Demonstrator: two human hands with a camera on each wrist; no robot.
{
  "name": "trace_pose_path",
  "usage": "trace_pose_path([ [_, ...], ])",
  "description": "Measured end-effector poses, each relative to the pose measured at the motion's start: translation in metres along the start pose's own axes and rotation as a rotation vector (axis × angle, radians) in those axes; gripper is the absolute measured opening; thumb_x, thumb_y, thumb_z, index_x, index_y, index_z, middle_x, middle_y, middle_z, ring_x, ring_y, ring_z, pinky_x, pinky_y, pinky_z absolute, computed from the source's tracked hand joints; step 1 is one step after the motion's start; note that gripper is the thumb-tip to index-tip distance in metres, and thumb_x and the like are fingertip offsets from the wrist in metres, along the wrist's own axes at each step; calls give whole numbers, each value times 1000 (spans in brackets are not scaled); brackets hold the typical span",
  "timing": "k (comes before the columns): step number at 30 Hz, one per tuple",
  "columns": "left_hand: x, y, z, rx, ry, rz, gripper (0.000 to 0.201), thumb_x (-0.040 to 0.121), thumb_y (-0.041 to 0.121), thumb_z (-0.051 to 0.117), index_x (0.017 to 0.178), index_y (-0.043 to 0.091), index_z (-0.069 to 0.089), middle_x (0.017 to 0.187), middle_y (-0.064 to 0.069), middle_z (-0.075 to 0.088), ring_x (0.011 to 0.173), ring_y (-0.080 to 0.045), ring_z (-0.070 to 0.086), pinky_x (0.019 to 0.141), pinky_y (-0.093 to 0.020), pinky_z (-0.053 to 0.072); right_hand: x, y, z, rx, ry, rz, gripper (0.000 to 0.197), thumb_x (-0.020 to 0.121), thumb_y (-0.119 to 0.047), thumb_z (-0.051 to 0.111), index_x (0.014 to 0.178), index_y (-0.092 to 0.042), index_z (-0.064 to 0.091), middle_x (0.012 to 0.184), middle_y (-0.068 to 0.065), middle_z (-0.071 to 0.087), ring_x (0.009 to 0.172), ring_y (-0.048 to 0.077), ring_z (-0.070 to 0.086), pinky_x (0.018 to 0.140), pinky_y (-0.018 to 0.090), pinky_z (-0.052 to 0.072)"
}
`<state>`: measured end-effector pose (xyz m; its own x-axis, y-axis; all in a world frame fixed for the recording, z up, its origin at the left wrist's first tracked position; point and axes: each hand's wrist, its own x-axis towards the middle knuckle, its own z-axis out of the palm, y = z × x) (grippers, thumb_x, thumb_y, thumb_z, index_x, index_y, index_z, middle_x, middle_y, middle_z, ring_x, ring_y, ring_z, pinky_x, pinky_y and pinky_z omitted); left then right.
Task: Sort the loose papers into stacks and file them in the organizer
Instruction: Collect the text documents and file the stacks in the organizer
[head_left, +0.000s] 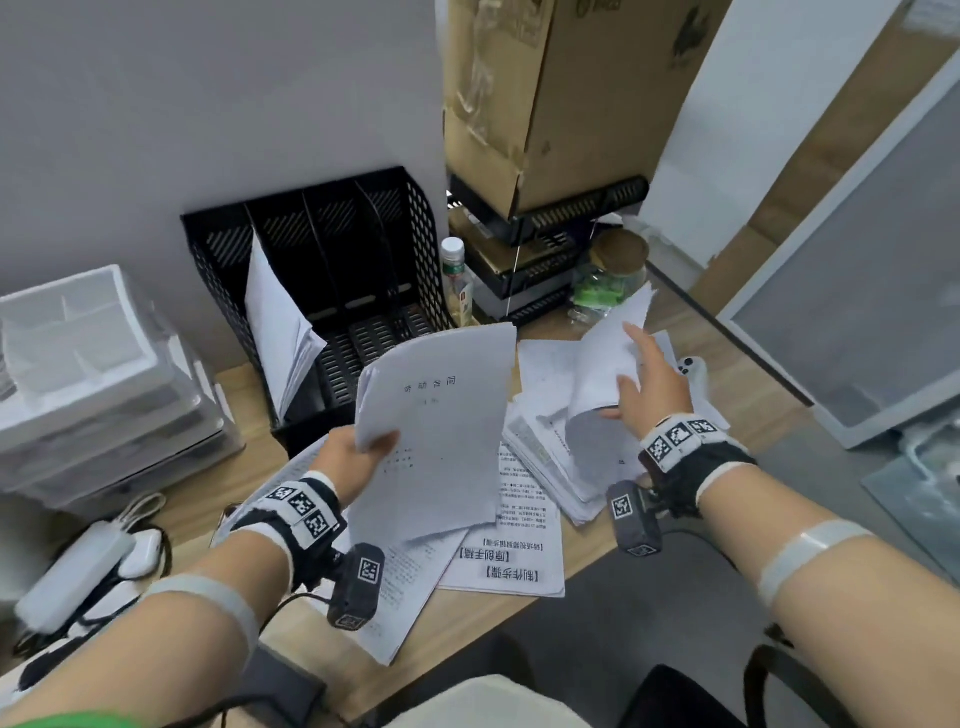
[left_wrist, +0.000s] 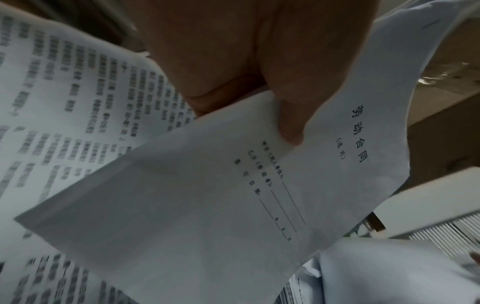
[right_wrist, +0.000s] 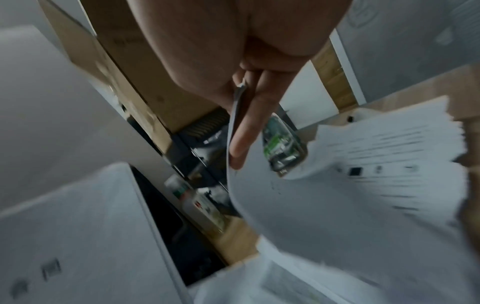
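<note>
Your left thumb (left_wrist: 288, 115) presses down on the face of a stapled white contract booklet with black printed title (head_left: 436, 431), your other fingers curled beneath it, so your left hand (head_left: 348, 462) pinches the booklet by its lower left corner. It is raised off the light wooden bench (head_left: 524, 613), tilted up toward you, with your left forearm reaching forward from the lower left.

On the right, your fingers (right_wrist: 249, 127) lie nearly straight along a curling white sheet of paper (head_left: 608, 364), with the thumb on its other side, so your right hand (head_left: 649, 384) holds that sheet lightly lifted. The sheet bends up off a spread pile of loose white printed papers (head_left: 540, 467) lying on the bench. Your right wrist is angled inward over the pile.

More printed pages (head_left: 514, 561) lie flat near the bench's front edge, partly under the booklet. Behind the booklet stands the black mesh metal file organizer with four upright slots (head_left: 332, 270); a leaning bundle of white sheets (head_left: 275, 332) already sits in its leftmost slot. A clear plastic bottle with a white cap (head_left: 457, 280) stands just beside the organizer's right wall.
</note>
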<state>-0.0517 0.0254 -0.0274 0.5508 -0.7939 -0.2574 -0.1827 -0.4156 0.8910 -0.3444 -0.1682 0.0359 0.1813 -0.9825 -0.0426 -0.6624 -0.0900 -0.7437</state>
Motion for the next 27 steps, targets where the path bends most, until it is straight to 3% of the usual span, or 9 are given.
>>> trace_pose_path([
  [3, 4, 4, -5, 176, -110, 175, 23, 92, 19, 71, 70, 13, 69, 67, 4, 63, 64, -8, 51, 63, -29, 43, 9, -27, -13, 172, 82, -11, 25, 94, -8, 52, 100, -23, 71, 120, 11, 65, 71, 19, 73, 64, 32, 62],
  [6, 5, 9, -5, 281, -233, 359, 29, 90, 12, 73, 66, 28, 68, 62, 22, 62, 62, 5, 54, 67, -27, 43, 11, -62, -21, 382, -69, 60, 17, 95, -13, 55, 105, -12, 69, 121, 12, 64, 81, 17, 71, 75, 38, 62],
  [11, 3, 28, 8, 317, -219, 510, 46, 85, 4, 76, 111, 42, 72, 141, -2, 56, 121, -10, 59, 112, -28, 41, -6, -103, -22, 261, -443, -93, 22, 91, -26, 64, 109, -15, 68, 113, 8, 71, 102, 18, 70, 87, 41, 58],
  [14, 6, 46, 13, 269, -55, 494, 66, 83, 36, 78, 143, 38, 49, 160, -9, 37, 150, -22, 32, 124, -45, 25, -14, -109, -16, 21, -476, -253, 15, 89, -29, 64, 97, -20, 73, 96, 3, 76, 91, 13, 73, 79, 40, 61],
  [17, 8, 60, 11, 460, 94, 614, 66, 86, 63, 64, 140, 27, 55, 167, -3, 24, 156, -18, 16, 124, -49, 22, -16, -115, -19, -131, -386, -361, 24, 90, -30, 59, 82, -13, 75, 77, 5, 75, 75, 18, 71, 75, 42, 59],
  [20, 7, 68, 11, 340, -31, 682, 38, 93, 49, 64, 124, 28, 69, 147, -4, 56, 138, -23, 50, 114, -51, 39, -18, -117, -26, -262, -326, -481, 35, 89, -33, 54, 71, -6, 67, 69, 16, 65, 61, 22, 54, 63, 35, 47],
  [22, 3, 73, 14, 273, -90, 640, 38, 93, 58, 53, 103, 26, 72, 108, 4, 71, 98, -17, 67, 90, -42, 54, -21, -116, -26, -211, -423, -510, 38, 92, -34, 53, 71, -4, 65, 71, 21, 63, 60, 14, 49, 62, 30, 40],
  [24, 1, 75, 17, 299, -58, 631, 32, 92, 55, 53, 77, 29, 60, 77, 3, 63, 71, -22, 60, 69, -40, 51, -23, -114, -25, -144, -486, -496, 36, 95, -30, 53, 73, -5, 68, 71, 17, 66, 64, 13, 54, 66, 28, 42],
  [27, 2, 71, 15, 289, 21, 665, 32, 94, 34, 66, 69, 35, 46, 69, 9, 50, 64, -24, 53, 63, -42, 50, -20, -106, -25, 114, -436, -325, 28, 100, -21, 49, 101, -4, 72, 90, 10, 75, 78, 15, 69, 74, 24, 56],
])
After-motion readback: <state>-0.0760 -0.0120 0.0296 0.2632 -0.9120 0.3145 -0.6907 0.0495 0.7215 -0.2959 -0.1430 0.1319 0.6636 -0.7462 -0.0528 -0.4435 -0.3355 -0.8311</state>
